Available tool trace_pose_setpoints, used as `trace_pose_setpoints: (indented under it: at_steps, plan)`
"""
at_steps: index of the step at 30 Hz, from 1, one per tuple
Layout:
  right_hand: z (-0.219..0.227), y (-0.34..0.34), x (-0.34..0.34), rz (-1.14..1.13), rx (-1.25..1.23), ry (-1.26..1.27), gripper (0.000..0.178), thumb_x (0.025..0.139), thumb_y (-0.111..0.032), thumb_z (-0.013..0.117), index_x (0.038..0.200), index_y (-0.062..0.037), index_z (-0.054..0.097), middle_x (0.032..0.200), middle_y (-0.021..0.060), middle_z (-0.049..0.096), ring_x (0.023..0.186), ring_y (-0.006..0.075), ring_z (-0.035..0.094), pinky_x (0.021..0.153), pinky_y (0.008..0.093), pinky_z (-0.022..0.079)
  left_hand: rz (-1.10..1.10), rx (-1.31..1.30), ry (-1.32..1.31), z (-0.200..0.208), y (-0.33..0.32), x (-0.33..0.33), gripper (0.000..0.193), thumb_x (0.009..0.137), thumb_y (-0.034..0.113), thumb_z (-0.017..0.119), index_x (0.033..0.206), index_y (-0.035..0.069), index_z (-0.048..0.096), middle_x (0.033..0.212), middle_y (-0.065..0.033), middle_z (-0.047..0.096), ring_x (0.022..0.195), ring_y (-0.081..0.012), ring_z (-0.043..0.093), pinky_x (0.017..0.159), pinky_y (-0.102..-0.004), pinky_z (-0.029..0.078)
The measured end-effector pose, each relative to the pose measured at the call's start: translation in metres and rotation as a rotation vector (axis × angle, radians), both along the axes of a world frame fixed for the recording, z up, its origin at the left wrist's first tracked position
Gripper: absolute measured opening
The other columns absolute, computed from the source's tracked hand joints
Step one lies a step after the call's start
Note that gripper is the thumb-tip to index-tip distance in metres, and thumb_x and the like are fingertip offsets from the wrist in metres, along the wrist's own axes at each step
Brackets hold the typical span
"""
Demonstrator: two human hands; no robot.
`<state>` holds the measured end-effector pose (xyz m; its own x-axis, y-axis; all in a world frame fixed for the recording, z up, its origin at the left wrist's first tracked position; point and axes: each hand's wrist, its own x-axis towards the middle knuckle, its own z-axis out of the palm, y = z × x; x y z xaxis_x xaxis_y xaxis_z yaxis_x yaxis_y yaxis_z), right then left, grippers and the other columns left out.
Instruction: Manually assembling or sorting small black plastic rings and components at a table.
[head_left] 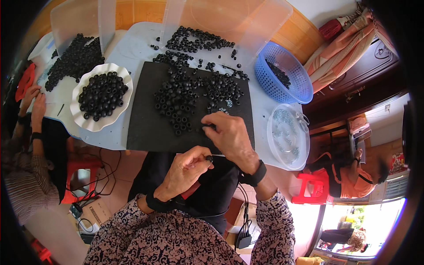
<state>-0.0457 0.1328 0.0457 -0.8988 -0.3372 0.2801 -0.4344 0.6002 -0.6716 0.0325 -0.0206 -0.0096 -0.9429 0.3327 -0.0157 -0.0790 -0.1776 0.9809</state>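
My left hand [183,171] is just off the near edge of a black mat [145,128], its thumb and fingertips pinched on a black bead [209,158]. My right hand [232,136] is over the mat's near right part, fingers curled in a pinch on a small black piece [210,126], seemingly another bead, partly hidden by the fingers. Loose black beads with holes [176,101] lie in heaps on the mat. Among them, close beyond my right hand, sits a little cluster of pale glittering stones [228,104].
A white scalloped plate [78,108] of black beads stands left of the mat. To the right are a blue basket [304,81] and a clear oval tub [287,161] with small pale stones. Clear plastic bins [212,17] stand behind. Another person's hands [35,104] rest at far left.
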Motion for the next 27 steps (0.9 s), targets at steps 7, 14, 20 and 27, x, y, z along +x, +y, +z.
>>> trace_pose_setpoints:
  at_steps: [7,14,20,27]
  plan:
    - [-0.013,-0.008,-0.02,0.028,0.366,0.187,0.008,0.073,-0.006,0.068,0.081,-0.0036,0.069,0.078,0.0131,0.064,0.073,0.032,0.065,0.066,0.0411,0.053,-0.003,0.063,-0.06,0.005,0.0,-0.002,0.016,0.091,0.0,0.058,0.107,-0.002,0.06,0.078,-0.0026,0.063,0.081,-0.0071,0.064,0.071,-0.0222,0.049]
    - [-0.018,0.029,0.029,-0.238,-0.279,-0.35,0.015,0.077,-0.005,0.069,0.091,-0.0017,0.073,0.081,0.0077,0.069,0.072,0.0119,0.068,0.066,0.0246,0.052,0.009,0.079,-0.046,0.004,0.0,-0.006,0.016,0.093,0.002,0.057,0.109,-0.001,0.058,0.082,-0.0031,0.063,0.082,-0.0079,0.064,0.069,-0.0227,0.049]
    - [-0.028,0.044,0.045,-0.191,-0.58,-0.554,0.016,0.087,-0.001,0.064,0.102,0.0014,0.069,0.091,0.0053,0.071,0.085,0.0109,0.068,0.076,0.0235,0.055,0.018,0.0,0.033,0.006,0.007,-0.013,0.015,0.094,0.004,0.056,0.108,-0.001,0.058,0.086,-0.0064,0.067,0.079,-0.0077,0.064,0.068,-0.0232,0.05]
    - [-0.02,0.042,0.05,-0.074,-0.655,-0.503,0.015,0.089,0.001,0.063,0.104,0.0022,0.068,0.093,0.0057,0.07,0.085,0.0099,0.066,0.077,0.0235,0.054,0.054,-0.03,0.012,0.006,0.015,-0.018,0.012,0.093,0.003,0.056,0.104,-0.001,0.059,0.086,-0.0061,0.069,0.083,-0.0079,0.065,0.075,-0.0224,0.051]
